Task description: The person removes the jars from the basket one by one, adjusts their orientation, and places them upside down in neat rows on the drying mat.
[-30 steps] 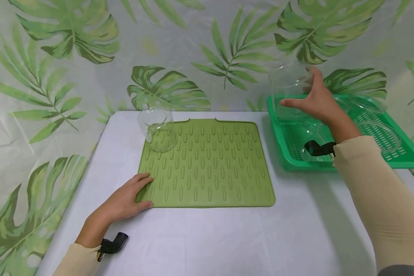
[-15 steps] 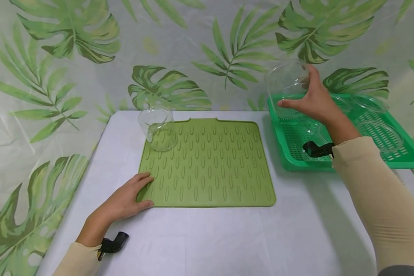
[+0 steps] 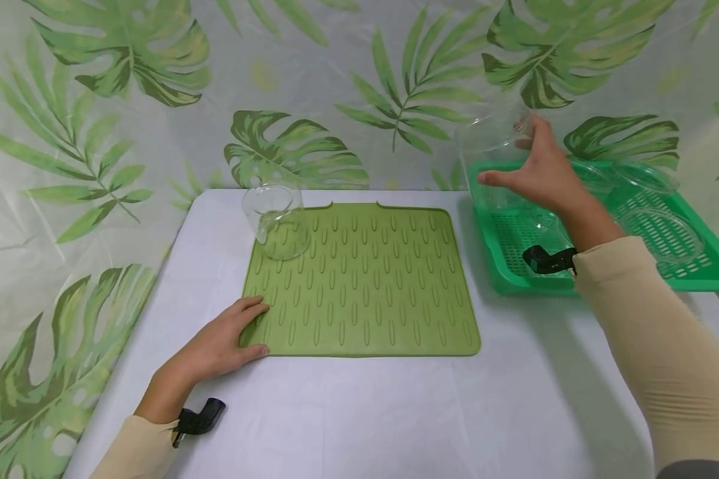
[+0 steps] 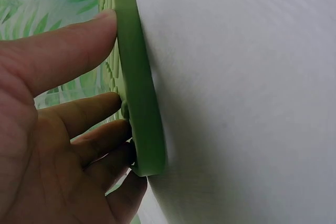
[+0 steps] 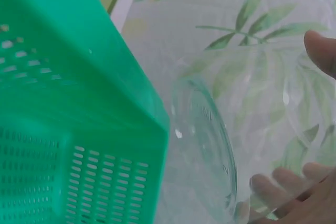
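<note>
In the head view my right hand [image 3: 542,169] grips a wide, clear glass vessel [image 3: 488,150] by its side, thumb low and fingers around the far side. The vessel hangs tilted over the left end of a green basket [image 3: 496,266]. Its round base [image 5: 207,140] faces the basket's wall in the right wrist view. On the left, my other hand [image 3: 222,342] touches the front left corner of a green ridged mat [image 3: 359,286], fingers loosely spread. The left wrist view has its fingertips at the mat's rim [image 4: 139,93]. Another clear glass vessel [image 3: 283,223] stands at the mat's back left corner.
Several clear glass pieces [image 3: 662,233] lie in the slotted basket. A white cloth [image 3: 365,412] covers the table, and a leaf-patterned sheet [image 3: 407,86] hangs directly behind it. The basket reaches the table's right edge.
My right hand has shifted slightly left with the vessel, which has tipped a little more. My left hand has stayed on the mat's corner, and the standing vessel has not moved.
</note>
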`<state>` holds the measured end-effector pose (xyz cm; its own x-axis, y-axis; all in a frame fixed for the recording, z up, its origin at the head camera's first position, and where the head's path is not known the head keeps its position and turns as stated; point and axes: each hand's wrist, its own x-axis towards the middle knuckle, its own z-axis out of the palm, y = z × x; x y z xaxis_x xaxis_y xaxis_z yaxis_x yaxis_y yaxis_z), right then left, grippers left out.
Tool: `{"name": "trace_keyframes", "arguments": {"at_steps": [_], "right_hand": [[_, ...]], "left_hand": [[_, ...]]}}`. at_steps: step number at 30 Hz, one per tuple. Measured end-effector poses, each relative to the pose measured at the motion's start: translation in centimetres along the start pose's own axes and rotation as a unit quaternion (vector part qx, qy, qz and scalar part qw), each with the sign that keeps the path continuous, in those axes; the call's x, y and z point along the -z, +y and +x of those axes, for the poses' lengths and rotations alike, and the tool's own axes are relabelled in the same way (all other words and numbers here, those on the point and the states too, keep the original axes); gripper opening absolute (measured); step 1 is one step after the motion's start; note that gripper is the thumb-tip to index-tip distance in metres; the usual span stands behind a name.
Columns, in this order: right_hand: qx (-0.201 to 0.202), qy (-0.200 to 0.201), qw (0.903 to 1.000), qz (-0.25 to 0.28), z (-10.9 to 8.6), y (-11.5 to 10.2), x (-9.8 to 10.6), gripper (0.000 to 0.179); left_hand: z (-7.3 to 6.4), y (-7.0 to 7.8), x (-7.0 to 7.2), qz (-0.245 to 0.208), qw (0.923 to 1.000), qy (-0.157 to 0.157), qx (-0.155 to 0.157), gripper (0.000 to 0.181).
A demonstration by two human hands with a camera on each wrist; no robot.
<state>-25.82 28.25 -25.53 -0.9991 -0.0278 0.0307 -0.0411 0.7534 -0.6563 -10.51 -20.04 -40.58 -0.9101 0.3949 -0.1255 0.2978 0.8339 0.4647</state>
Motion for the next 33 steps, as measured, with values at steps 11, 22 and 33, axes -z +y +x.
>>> {"name": "trace_keyframes", "arguments": {"at_steps": [11, 22, 33], "right_hand": [[0.059, 0.016, 0.9976, 0.032, -0.1, -0.3, -0.7, 0.106], [0.099, -0.018, 0.9947, 0.020, -1.4, -3.3, -1.6, 0.105], [0.189, -0.050, 0.9807, 0.011, -2.9, -6.1, -4.9, 0.110]], "left_hand": [[-0.1, 0.0, -0.1, -0.011, 0.9999, -0.007, 0.011, 0.067], [-0.1, 0.1, 0.2, -0.003, 0.9999, -0.005, 0.010, 0.067], [0.0, 0.1, 0.2, -0.007, 0.9999, -0.008, 0.009, 0.067]]}}
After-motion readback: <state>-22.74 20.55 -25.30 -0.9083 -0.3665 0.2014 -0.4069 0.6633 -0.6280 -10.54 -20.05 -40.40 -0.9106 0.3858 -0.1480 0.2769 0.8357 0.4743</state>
